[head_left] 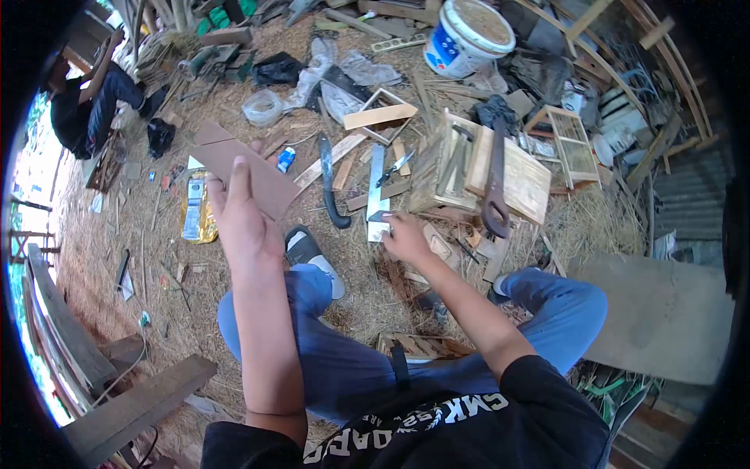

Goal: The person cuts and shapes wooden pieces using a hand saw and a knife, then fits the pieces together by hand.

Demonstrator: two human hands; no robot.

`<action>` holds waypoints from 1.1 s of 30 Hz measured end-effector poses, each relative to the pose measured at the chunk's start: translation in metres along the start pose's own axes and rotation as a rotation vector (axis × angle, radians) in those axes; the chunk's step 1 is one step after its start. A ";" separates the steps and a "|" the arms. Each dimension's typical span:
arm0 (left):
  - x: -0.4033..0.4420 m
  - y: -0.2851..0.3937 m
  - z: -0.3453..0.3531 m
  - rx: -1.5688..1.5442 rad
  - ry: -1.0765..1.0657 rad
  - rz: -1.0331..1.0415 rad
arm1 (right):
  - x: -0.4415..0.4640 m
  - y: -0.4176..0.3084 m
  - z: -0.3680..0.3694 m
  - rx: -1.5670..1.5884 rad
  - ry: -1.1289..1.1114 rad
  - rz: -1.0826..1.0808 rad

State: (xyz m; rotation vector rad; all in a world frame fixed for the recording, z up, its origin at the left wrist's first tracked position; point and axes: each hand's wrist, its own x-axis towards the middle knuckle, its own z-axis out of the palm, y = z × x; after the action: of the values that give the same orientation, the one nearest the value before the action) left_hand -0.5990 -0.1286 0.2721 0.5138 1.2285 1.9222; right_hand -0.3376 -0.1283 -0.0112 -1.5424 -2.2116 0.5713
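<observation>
My left hand [248, 211] is raised at the left and grips a flat brown sheet [254, 173] with a crease or seam near its far end. Lower on the right, my right hand [408, 239] pinches a small dark flat piece [378, 216], which lies against a long pale grey strip [376, 176] on the ground. Just left of that strip is a long blade with a curved black handle [334, 211]. A small tool with a dark handle [384, 179] rests by the strip's far end.
Right of centre stands a wooden box [437, 168] with a handsaw [496, 176] across its boards. A white bucket [469, 59] is behind it. A small wooden frame [572, 148] leans at the right. Another person [94, 102] sits far left. Wood scraps litter the ground.
</observation>
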 end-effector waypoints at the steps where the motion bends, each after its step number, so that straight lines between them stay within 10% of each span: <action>1: 0.003 0.004 -0.007 -0.037 0.037 -0.029 | 0.006 -0.003 0.018 0.116 -0.086 -0.036; 8: 0.012 0.029 -0.039 -0.282 0.095 -0.222 | 0.074 -0.036 0.130 0.145 -0.510 0.139; 17: 0.018 0.032 -0.045 -0.504 0.069 -0.398 | 0.109 -0.029 0.228 0.006 -0.456 0.134; 24: 0.020 0.028 -0.038 -0.585 0.044 -0.387 | 0.108 -0.055 0.102 0.149 -0.539 0.127; 27: 0.017 0.027 -0.022 -0.381 0.064 -0.373 | 0.097 -0.040 0.061 0.711 -0.075 -0.104; 30: 0.014 0.015 -0.015 -0.315 -0.015 -0.333 | 0.077 -0.034 -0.033 1.023 -0.351 0.318; 33: 0.008 -0.001 0.002 -0.238 -0.139 -0.314 | 0.040 -0.043 -0.130 0.981 -0.320 0.282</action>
State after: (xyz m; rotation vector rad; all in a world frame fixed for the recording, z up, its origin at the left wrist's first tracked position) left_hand -0.6019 -0.1210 0.2714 0.3027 0.9156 1.7044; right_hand -0.3165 -0.0902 0.1246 -1.2316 -1.4465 1.7554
